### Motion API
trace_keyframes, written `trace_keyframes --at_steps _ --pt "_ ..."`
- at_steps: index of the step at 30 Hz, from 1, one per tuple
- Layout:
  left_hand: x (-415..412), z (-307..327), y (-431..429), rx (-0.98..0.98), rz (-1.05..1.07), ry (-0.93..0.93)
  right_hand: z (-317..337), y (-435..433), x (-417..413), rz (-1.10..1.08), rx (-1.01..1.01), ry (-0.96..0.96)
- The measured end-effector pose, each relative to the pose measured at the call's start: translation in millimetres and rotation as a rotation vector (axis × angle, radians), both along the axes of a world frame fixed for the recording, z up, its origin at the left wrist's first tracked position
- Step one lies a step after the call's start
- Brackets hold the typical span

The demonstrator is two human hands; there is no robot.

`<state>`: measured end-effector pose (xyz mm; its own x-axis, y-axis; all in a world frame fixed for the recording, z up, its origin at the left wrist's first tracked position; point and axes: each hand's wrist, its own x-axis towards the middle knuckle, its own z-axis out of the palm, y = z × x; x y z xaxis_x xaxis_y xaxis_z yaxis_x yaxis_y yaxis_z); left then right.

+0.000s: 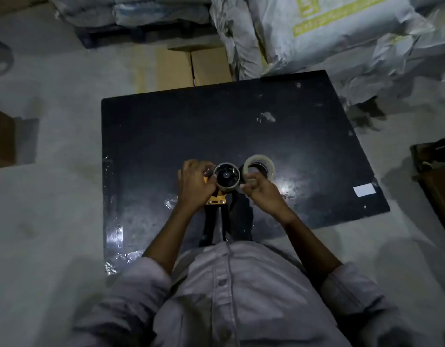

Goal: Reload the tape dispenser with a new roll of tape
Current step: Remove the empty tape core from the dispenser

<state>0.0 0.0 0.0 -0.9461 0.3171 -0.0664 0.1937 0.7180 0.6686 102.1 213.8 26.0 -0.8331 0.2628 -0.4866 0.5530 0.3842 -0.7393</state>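
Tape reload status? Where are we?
Done: dispenser is up off the black table, gripped by the left hand. In hand: right hand pinches at the spool. Left: new roll lies on the table, not mounted or threaded.

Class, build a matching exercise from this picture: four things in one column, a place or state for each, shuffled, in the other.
1. left hand
2. new tape roll
3. white label
4. cardboard box

a. beyond the table's far edge
b. grips the yellow dispenser
c. near the table's right edge
d. beside the right hand

Pairs: 1-b, 2-d, 3-c, 4-a
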Motion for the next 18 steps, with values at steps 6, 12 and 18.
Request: trace_keyframes --at_steps 6,12,18 --pt "-22 -38 15 -0.271 -0.193 -0.017 -6 -5 -27 0.078 0.045 -0.083" --pt "-39 -50 16 -0.346 -0.286 0.033 -14 -20 -43 0.061 -0.034 -0.038" --pt "-50 -57 11 -0.233 -0.273 -0.123 -29 -26 -59 -0.035 -0.071 -0.036"
